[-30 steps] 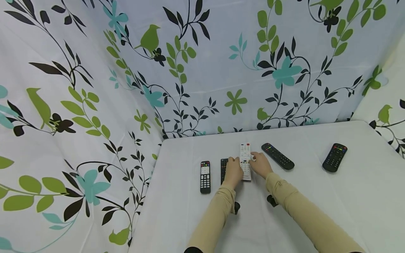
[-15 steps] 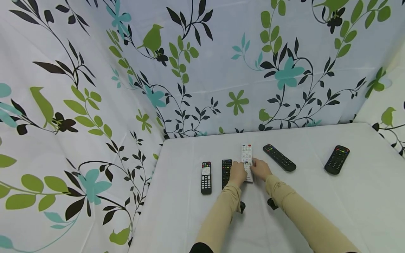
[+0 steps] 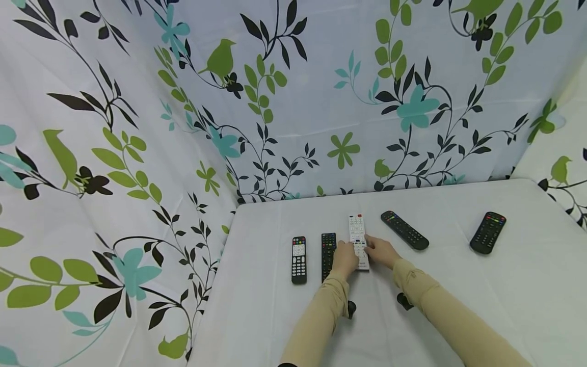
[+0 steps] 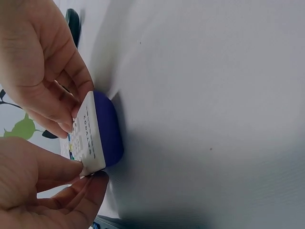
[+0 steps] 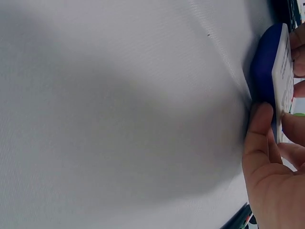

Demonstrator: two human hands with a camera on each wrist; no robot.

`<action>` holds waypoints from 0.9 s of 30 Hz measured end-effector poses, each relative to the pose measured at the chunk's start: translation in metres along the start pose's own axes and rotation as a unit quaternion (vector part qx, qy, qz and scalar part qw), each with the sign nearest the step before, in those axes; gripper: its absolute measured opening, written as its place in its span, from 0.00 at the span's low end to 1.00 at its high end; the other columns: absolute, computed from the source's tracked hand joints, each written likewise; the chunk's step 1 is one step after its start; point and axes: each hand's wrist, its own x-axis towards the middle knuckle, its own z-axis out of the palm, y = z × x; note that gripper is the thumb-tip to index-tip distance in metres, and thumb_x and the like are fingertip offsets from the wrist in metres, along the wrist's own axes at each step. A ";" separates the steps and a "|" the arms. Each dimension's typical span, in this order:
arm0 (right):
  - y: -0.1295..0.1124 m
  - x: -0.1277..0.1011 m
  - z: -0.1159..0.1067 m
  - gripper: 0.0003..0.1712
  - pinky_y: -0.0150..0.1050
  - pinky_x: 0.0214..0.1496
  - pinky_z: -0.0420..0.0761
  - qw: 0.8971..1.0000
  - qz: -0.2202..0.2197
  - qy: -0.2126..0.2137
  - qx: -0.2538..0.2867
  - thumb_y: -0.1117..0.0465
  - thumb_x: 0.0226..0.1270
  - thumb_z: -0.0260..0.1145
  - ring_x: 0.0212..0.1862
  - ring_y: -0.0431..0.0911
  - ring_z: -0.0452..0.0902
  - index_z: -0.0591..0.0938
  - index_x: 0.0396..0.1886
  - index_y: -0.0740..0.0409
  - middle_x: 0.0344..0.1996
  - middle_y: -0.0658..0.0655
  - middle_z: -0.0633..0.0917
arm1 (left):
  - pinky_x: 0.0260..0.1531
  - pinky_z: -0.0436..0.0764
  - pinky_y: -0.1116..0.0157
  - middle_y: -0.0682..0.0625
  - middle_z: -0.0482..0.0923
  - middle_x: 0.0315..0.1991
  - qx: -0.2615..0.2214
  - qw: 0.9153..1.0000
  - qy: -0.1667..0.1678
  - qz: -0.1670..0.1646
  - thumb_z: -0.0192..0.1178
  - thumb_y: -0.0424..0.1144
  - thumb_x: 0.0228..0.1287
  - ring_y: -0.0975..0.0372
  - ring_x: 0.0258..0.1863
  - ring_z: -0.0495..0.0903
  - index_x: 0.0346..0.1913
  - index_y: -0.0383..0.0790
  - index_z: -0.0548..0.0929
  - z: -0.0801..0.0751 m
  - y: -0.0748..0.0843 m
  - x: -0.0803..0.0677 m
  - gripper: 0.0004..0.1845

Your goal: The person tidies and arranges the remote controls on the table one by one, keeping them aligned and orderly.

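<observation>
A white remote with a blue back lies lengthwise on the white table. My left hand pinches its near end from the left, thumb and fingertips on the edge. My right hand holds the same end from the right, its thumb against the blue side. In the left wrist view the right hand's fingers touch the remote's face. The near end of the remote looks slightly lifted off the cloth.
Two black remotes lie just left of the hands. Another black remote sits to the right, and one more lies far right. Floral curtains close off the back and left.
Both hands have slid back toward the near end of the white remote, and the remote has shifted a little toward me. The left hand no longer covers the black remote beside it.
</observation>
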 end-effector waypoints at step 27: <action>0.008 -0.033 0.008 0.32 0.38 0.34 0.78 1.000 -0.016 -0.026 -0.007 0.63 0.65 0.55 0.30 0.43 0.76 0.61 0.66 0.71 0.34 0.60 0.81 | 0.21 0.71 0.70 0.45 0.74 0.32 -0.030 0.999 -0.010 0.018 0.58 0.29 0.55 0.64 0.22 0.69 0.47 0.29 0.81 0.001 -0.003 -0.042 0.15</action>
